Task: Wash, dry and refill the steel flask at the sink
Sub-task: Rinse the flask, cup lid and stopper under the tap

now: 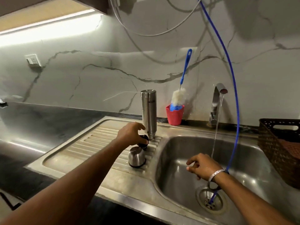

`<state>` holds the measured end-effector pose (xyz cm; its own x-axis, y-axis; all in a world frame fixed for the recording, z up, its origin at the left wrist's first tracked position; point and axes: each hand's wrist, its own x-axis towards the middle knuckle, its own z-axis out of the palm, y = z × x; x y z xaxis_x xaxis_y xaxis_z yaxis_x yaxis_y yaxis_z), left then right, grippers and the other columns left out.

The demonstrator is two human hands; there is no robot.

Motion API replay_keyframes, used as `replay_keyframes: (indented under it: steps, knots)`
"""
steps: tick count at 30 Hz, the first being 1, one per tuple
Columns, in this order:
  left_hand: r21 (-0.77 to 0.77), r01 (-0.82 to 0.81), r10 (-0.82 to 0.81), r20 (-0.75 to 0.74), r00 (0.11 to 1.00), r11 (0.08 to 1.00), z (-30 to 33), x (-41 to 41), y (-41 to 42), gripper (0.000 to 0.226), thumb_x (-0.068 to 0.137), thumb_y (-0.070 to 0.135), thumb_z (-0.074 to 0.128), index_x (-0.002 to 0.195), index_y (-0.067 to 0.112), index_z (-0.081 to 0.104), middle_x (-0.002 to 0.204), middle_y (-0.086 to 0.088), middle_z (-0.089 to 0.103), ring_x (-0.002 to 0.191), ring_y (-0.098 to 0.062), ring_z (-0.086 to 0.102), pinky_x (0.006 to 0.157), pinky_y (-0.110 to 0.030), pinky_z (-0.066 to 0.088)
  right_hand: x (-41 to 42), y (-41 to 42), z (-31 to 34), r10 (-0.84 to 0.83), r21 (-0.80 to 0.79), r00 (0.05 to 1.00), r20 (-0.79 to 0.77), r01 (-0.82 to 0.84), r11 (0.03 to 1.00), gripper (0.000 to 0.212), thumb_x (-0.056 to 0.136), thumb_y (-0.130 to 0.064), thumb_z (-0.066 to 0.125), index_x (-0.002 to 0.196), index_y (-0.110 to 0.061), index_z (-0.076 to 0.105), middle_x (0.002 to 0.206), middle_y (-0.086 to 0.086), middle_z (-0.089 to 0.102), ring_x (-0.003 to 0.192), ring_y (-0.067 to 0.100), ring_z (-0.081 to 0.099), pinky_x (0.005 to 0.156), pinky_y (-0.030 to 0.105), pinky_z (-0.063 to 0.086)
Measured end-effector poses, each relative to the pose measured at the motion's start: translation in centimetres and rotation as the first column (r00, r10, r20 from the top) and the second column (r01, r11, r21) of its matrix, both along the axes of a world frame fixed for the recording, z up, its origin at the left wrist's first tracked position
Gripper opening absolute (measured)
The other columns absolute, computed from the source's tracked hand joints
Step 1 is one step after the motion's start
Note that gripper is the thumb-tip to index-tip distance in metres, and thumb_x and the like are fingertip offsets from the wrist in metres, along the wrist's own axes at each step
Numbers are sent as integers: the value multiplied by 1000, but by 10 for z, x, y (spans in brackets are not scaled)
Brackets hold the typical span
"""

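We see a kitchen with a grey marble wall and a dark surface (48, 120) that carries a steel sink (183, 159). The sink has a ribbed drain board (97, 143) on its left side and a deep bowl on its right.

The steel flask (148, 114) stands upside down on the drain board, with its mouth on the ribs, close to the bowl's edge. Its steel cap (136, 157) sits on the board nearer to us, also turned open side down.

The left hand (132, 135) is just beside the bottom of the flask. Its fingers curl round a small dark stopper (143, 141), which is right above the steel cap. We cannot tell if the stopper touches the cap.

The right hand (202, 167) hovers over the bowl, with its fingers loosely bent and nothing in them. A silver bangle (215, 174) is on that wrist.

The tap (217, 103) is on, and a thin stream of water (216, 127) falls into the bowl just behind the right hand. A blue hose (233, 88) hangs down from above and ends in the drain (211, 200).

A red cup (175, 115) stands by the wall and holds a bottle brush (180, 93) with a blue handle. A brown basket (280, 148) is at the right edge.
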<state>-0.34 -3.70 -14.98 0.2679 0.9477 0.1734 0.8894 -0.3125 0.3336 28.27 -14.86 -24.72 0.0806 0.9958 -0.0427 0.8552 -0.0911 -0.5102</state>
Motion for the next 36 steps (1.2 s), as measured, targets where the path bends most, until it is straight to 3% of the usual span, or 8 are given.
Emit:
replay_keyframes:
  steps: [5,9,17,20,24,30,33,36]
  knots:
    - [339,-85,132,-118,984,937,20,6,-41,26,86,51,75,100,29,76,97,6,72,85,-16,63,72,-31,47,3,3,-4,-7,-17,1000,-4,7,1000,26,90,-38,73,112,-25,72,68,-9,74,57,8,71,80,35,60]
    - [124,-23,71,-399,914,992,21,2,-61,51,79,69,73,107,26,73,98,1,69,84,-19,62,68,-29,43,2,4,-5,-3,-31,1000,6,3,1000,26,90,-40,72,113,-28,72,67,-11,74,57,6,71,82,36,59]
    - [13,91,-70,-533,843,996,11,18,-64,42,82,36,83,120,22,70,117,-1,69,103,-20,65,83,-28,52,6,0,-4,-56,2,993,-107,56,998,18,88,-38,75,97,-22,76,72,-3,76,56,12,72,72,35,63]
    - [-24,148,-147,-361,921,989,12,40,-62,39,78,38,86,111,28,68,108,9,65,96,-12,61,77,-24,48,5,-2,4,-119,20,889,-443,142,990,36,95,-42,68,81,-8,73,72,6,75,52,16,68,51,26,54]
    - [-16,315,-315,-18,949,949,11,103,-59,36,76,40,86,107,30,70,101,12,64,95,-7,62,75,-21,47,5,-12,33,-195,-20,558,-806,304,952,59,95,-57,58,84,-1,71,72,16,73,59,26,70,52,27,48]
    - [-14,476,-413,476,776,879,-32,205,-44,28,100,33,63,126,24,66,116,-1,67,102,-10,64,84,-20,52,29,-11,45,-150,-13,202,-968,555,832,22,100,-31,61,92,-15,73,88,9,75,82,22,72,72,34,57]
    - [-93,472,-315,629,710,877,-48,239,-44,17,108,30,45,104,22,59,107,-6,58,96,-17,59,82,-29,50,38,-5,36,-137,56,295,-946,562,825,19,102,-22,58,94,-14,74,87,5,75,87,21,70,82,33,57]
    - [-158,399,-232,601,764,903,-53,256,-39,31,108,27,41,83,21,58,92,-9,64,88,-25,60,78,-37,47,41,-5,32,-168,150,481,-861,554,819,23,104,-19,53,91,-13,72,84,3,73,83,18,69,75,26,58]
